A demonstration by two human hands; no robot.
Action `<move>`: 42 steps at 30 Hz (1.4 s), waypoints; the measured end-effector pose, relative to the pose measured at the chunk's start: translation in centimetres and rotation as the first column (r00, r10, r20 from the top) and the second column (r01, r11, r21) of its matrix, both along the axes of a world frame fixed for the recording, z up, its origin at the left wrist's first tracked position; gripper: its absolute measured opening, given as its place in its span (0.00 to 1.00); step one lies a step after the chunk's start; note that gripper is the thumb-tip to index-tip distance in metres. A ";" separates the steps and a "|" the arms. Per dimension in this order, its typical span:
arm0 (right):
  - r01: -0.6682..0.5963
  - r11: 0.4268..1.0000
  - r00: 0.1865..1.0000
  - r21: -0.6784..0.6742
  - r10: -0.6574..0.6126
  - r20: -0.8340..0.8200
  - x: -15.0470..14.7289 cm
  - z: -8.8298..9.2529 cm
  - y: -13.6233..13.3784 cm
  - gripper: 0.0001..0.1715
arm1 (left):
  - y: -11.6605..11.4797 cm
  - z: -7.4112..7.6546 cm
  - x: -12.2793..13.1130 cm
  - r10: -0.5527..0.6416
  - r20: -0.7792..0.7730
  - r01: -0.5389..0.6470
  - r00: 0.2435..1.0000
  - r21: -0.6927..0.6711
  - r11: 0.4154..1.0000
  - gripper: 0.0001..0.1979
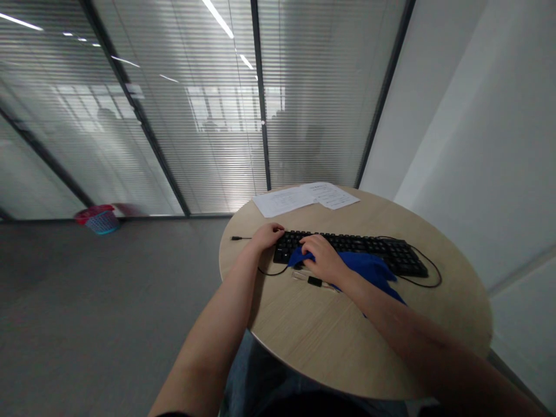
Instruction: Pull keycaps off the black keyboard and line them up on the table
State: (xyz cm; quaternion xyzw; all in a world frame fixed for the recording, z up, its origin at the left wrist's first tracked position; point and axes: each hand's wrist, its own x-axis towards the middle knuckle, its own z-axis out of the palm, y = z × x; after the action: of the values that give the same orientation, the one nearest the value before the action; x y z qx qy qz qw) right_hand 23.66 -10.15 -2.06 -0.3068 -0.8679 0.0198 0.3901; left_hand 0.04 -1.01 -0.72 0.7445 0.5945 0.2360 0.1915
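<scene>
A black keyboard [360, 243] lies across the round table. At its left end, my left hand [267, 234] grips the upper corner, fingers curled over the edge. My right hand [321, 255] is closed on a blue cloth [369, 269] and presses it against the left part of the keys. The rest of the cloth trails right, over the keyboard's front edge and under my forearm. Just below my right hand lies a small clear object with a black part [314, 281]; its kind is hard to make out.
Printed papers [299, 197] lie at the table's [313, 336] far side. The keyboard's black cable [438, 278] loops at the right, and a USB plug [236, 238] rests at the left. A red and blue basket [102, 221] stands on the floor by the glass partition. A white wall rises right.
</scene>
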 end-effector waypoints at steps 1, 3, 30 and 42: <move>0.000 1.000 1.000 -0.006 0.000 0.009 0.0 0.0 0.0 0.12 | 0.0 0.0 0.0 0.003 -0.003 -0.003 1.000 0.000 1.000 0.15; 0.002 1.000 0.998 -0.014 -0.001 0.057 -0.1 0.1 -0.1 0.10 | 0.0 0.1 0.1 0.003 -0.006 -0.003 1.000 0.001 1.000 0.15; -0.006 1.000 0.998 -0.021 0.007 0.062 -0.1 -0.2 -0.1 0.10 | -0.3 0.3 0.2 -0.024 -0.012 0.024 1.000 -0.001 1.000 0.15; 0.104 0.994 0.989 -0.036 -0.107 -0.099 0.2 -1.0 0.6 0.10 | -0.3 0.2 0.2 -0.018 -0.004 0.018 1.000 -0.003 1.000 0.15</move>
State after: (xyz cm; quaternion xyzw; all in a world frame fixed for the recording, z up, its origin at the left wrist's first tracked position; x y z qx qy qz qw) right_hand 23.84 -9.57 -3.10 -0.3567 -0.8294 0.0280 0.4291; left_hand 0.27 -1.30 -0.51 0.7500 0.5884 0.2321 0.1934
